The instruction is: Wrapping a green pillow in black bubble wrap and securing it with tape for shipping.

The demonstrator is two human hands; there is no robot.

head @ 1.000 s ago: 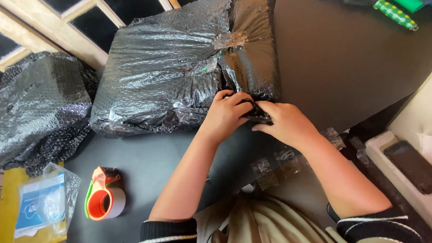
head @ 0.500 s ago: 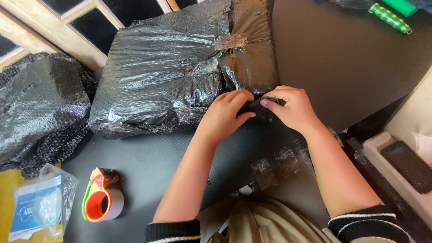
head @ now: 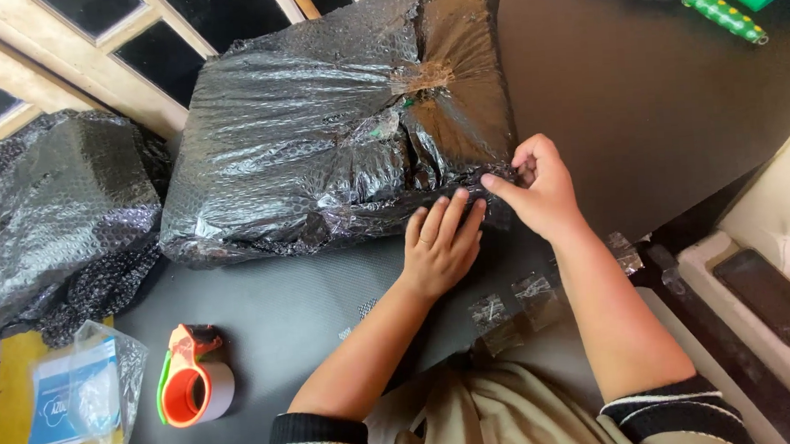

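Half a second ago both hands were bunched together on the near edge of the large parcel wrapped in black bubble wrap [head: 318, 136]; since then the left hand [head: 441, 242] has flattened out, fingers extended and pressing the wrap's near edge down against the dark table top [head: 642, 119]. Just beside it, the right hand [head: 542, 187] pinches a fold of the black wrap at the parcel's near right corner, thumb and fingers closed on it. That parcel lies across the far middle of the table. Near the person's body, several short strips of clear tape [head: 516, 301] are stuck along the table edge. An orange tape dispenser [head: 191, 377] lies at the near left. Further left sits a second black bubble-wrapped bundle [head: 56, 204]. At right, a dark phone [head: 771, 297] rests on a pale surface.
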